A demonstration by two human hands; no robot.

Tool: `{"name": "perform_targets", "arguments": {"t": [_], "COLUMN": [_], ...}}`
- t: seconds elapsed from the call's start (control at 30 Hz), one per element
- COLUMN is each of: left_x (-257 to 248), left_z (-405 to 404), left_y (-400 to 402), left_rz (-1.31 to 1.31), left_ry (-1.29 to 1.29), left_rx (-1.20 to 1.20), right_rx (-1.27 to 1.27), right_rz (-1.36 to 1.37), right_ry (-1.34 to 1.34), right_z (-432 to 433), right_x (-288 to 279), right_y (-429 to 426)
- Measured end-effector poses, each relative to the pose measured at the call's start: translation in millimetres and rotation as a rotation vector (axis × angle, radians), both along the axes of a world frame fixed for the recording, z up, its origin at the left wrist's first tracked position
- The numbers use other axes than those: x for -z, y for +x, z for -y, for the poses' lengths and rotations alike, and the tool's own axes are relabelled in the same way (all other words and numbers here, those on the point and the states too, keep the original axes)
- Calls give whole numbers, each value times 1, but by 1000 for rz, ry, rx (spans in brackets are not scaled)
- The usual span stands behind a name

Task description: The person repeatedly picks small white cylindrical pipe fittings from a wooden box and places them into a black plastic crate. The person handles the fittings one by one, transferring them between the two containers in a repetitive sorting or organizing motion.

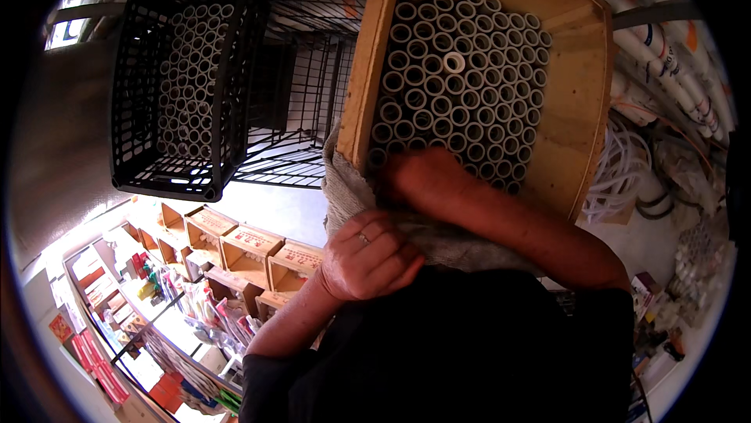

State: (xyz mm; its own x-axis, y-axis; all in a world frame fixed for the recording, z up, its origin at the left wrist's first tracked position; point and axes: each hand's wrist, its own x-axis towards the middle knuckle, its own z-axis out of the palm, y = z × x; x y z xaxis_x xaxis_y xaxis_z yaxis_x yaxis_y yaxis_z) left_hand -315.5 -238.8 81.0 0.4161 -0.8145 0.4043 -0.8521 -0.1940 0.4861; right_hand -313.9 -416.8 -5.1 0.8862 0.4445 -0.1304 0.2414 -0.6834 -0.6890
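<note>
A wooden box (578,83) stands before me, with rows of short plastic pipe pieces (469,94) set on end inside, open ends up. One piece (454,62) looks whiter than those around it. My right hand (425,171) reaches into the box at its near left corner, over the pipe pieces; its fingers are hidden from view. A grey cloth (346,194) drapes over that corner and along the near edge. My left hand (369,256), wearing a ring, lies against the cloth with fingers curled. What is under those fingers cannot be seen.
Left of the box, a black plastic crate (220,130) holds more upright pipe pieces, beside a black wire cart (305,83). Long wrapped pipes (675,65) and coiled clear tubing (619,171) lie to the right. Shelves with open cartons (252,253) stand at lower left.
</note>
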Motion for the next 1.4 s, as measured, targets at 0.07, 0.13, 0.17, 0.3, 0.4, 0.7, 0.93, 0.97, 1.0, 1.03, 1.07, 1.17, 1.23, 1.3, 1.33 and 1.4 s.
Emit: {"name": "perform_targets", "arguments": {"t": [0.07, 0.13, 0.17, 0.3, 0.4, 0.7, 0.93, 0.97, 1.0, 1.03, 1.07, 1.17, 1.23, 1.3, 1.33, 1.4], "left_x": [0, 0, 0, 0, -1, -1, 1, 1, 2, 2, 2, -1, -2, -2, -1, 0], "left_z": [-1, -2, -2, -1, -1, -1, -3, -3, -3, -4, -2, 3, 3, 3, 3, 2], "left_y": [-1, -1, -1, -1, -1, 0, -1, -1, -1, -2, -2, 1, 1, 1, 0, 0], "left_rz": [2, 6, 8, 0, -1, 1, 1, 3, 4, 6, 11, 20, 22, 22, 23, 21], "left_ry": [16, 23, 24, 28, 26, 28, 19, 21, 21, 22, 7, -23, -25, -27, -29, -30], "left_rx": [2, -1, -2, -2, -6, 2, -3, -6, -7, -9, -18, -26, -24, -28, -30, -33], "right_rx": [-39, -34, -31, 6, 121, 235, 229, 217, 226, 234, 241, 256, 254, 255, 257, 258], "right_rz": [101, 80, 69, -139, -32, -189, -136, -130, -116, -102, -89, -98, -130, -144, -142, -139], "right_ry": [-44, -25, -16, -40, -84, -93, -10, -32, -7, 17, 43, 79, 0, -46, -53, -71], "right_z": [-3, -3, -2, 20, 49, 73, 74, 72, 70, 64, 57, 36, 25, 20, 19, 17], "right_x": [5, 1, -2, -28, -33, -18, 5, 3, 0, -4, -6, -5, 3, 12, 15, 16], "right_y": [-4, -3, -2, 7, 8, -19, -15, -13, -11, -8, -5, 2, 6, 8, 9, 10]}}
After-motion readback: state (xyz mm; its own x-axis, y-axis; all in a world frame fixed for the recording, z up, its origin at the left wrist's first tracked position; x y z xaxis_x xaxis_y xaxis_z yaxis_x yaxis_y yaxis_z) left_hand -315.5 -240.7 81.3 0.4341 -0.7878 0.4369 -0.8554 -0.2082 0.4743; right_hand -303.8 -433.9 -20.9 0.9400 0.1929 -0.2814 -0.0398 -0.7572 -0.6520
